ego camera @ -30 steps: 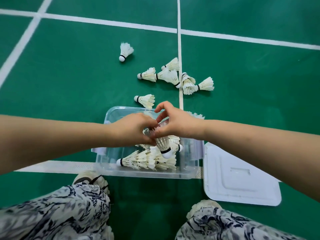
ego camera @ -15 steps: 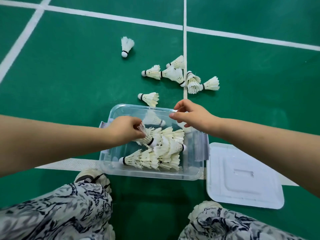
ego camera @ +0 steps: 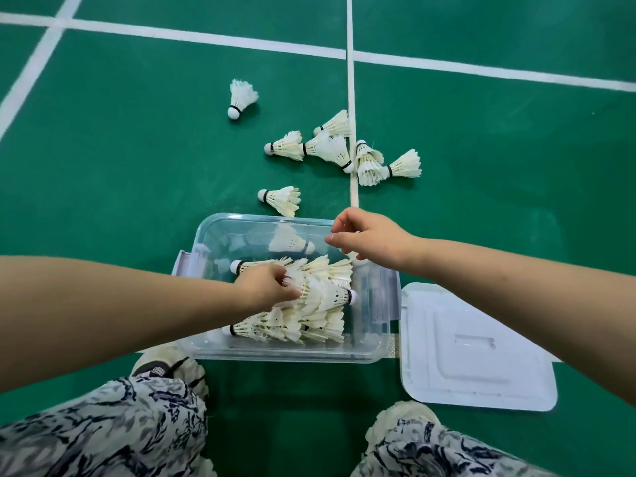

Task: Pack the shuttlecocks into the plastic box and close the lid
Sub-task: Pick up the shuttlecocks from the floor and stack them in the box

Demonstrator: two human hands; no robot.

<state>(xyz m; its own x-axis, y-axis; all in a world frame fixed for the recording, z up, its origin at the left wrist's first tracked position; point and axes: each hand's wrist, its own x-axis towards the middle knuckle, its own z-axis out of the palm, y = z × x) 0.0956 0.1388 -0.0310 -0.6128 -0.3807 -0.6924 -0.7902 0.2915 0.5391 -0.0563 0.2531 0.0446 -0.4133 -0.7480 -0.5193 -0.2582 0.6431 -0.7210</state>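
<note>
In the box point(ego camera: 375, 352), atop the pile point(ego camera: 292, 327): a shuttle point(ego camera: 330, 294) lying flat, long axis left to right, cork to the right, skirt pinched by the curled left hand point(ego camera: 272, 287). Above the far rim, right hand point(ego camera: 371, 241) loosely curled, holding nothing. Lid point(ego camera: 481, 356) off, just right of the box.

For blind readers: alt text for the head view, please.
A person's left hand holds a shuttlecock among others in a plastic box on a green court; the right hand hovers above its far rim. Loose shuttlecocks lie beyond, lid beside.
</note>
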